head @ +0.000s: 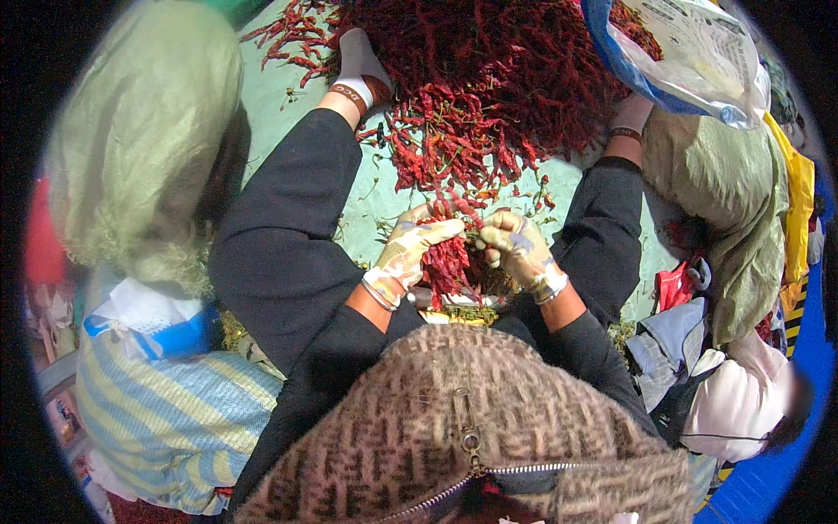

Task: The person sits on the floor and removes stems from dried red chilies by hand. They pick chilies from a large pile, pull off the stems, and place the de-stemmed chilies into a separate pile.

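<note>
My left hand (412,249), in a patterned work glove, grips a bunch of dried red chilies (448,262) that hangs down between my legs. Close to its right, my right hand (520,252), gloved alike, has thumb and fingers pinched at the bunch's upper edge by a chili; whether it holds that chili is unclear. Loose dried chilies (452,141) are spread just beyond my hands, in front of a large dark red chili heap (491,52). Small stems lie scattered on the pale green sheet (366,203).
My legs flank the chilies. A full pale green woven sack (150,131) stands left, above a striped sack (177,419). On the right are another green sack (727,196), a clear plastic bag with a blue rim (694,59), folded grey cloth (671,347) and a person in pale clothing (733,406).
</note>
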